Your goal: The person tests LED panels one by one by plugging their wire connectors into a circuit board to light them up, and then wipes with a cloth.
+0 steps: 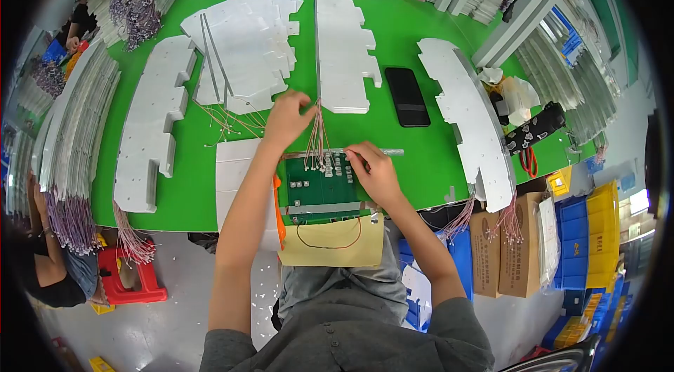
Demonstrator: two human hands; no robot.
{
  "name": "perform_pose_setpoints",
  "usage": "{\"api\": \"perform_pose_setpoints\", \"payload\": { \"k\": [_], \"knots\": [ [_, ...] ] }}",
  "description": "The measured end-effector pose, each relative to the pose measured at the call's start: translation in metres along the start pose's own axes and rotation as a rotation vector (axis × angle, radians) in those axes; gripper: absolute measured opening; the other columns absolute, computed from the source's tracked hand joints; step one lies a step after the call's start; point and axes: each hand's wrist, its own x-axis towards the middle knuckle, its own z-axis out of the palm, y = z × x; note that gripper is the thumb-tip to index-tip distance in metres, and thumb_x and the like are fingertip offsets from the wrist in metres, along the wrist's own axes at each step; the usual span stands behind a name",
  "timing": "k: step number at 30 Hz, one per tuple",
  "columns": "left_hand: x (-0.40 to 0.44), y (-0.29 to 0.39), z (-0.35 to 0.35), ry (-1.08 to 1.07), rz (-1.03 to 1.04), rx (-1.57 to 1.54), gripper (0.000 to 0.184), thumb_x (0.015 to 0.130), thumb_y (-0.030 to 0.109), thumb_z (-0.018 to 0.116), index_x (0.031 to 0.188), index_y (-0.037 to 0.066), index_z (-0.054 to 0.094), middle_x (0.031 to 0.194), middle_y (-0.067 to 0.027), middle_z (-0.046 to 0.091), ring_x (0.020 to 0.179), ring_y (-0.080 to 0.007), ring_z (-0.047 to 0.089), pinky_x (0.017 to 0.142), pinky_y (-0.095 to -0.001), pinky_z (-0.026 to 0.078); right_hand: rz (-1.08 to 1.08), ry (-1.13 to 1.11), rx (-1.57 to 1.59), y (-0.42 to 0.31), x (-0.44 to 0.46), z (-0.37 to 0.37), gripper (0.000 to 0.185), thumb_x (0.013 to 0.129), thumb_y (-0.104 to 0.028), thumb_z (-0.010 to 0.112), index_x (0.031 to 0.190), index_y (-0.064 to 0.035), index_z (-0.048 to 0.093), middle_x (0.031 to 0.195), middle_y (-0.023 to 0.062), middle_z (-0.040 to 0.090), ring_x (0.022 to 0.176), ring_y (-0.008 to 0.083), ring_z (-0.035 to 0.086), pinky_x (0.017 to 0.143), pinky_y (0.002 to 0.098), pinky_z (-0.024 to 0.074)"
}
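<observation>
A green circuit board (pixel 316 193) with rows of small white sockets lies in front of me at the table edge. From the end of a white notched panel (pixel 340 56), a bundle of thin pinkish wires (pixel 319 129) with small white plugs runs down over the board. My left hand (pixel 286 119) is curled next to the top of this bundle; whether a wire is between its fingers is unclear. At the board's upper right corner, my right hand (pixel 375 172) pinches what looks like a wire's plug end, mostly covered by the fingertips.
More white panels (pixel 246 42) lie behind, with others at left (pixel 154 126) and right (pixel 467 112). A black phone (pixel 407 96) rests right of centre. Yellow card (pixel 333 245) is under the board's front. Panel stacks (pixel 77 126) stand at far left, near another person's arm (pixel 41 214).
</observation>
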Motion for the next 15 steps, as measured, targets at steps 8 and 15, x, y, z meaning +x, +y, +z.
{"api": "perform_pose_setpoints", "payload": {
  "k": [8,15],
  "knots": [
    [0.001,0.006,0.013,0.093,-0.105,-0.194,0.014,0.075,0.013,0.062,0.073,-0.001,0.059,0.076,-0.0102,0.057,0.063,-0.0202,0.052,0.058,-0.0289,0.043,0.006,-0.020,-0.017,-0.002,0.000,0.000,0.006,0.081,-0.004,0.057,0.085,-0.0010,0.061,0.073,0.0016,0.055,0.050,0.0110,0.040,0.046,0.0222,0.0326],
    [0.003,0.013,0.021,0.050,-0.249,-0.164,0.012,0.076,0.012,0.059,0.073,0.000,0.057,0.072,-0.0090,0.055,0.062,-0.0211,0.052,0.057,-0.0302,0.042,-0.004,-0.027,-0.024,-0.002,0.000,0.001,0.007,0.081,-0.003,0.058,0.085,-0.0004,0.061,0.075,0.0017,0.055,0.050,0.0107,0.040,0.046,0.0220,0.0324]
  ]
}}
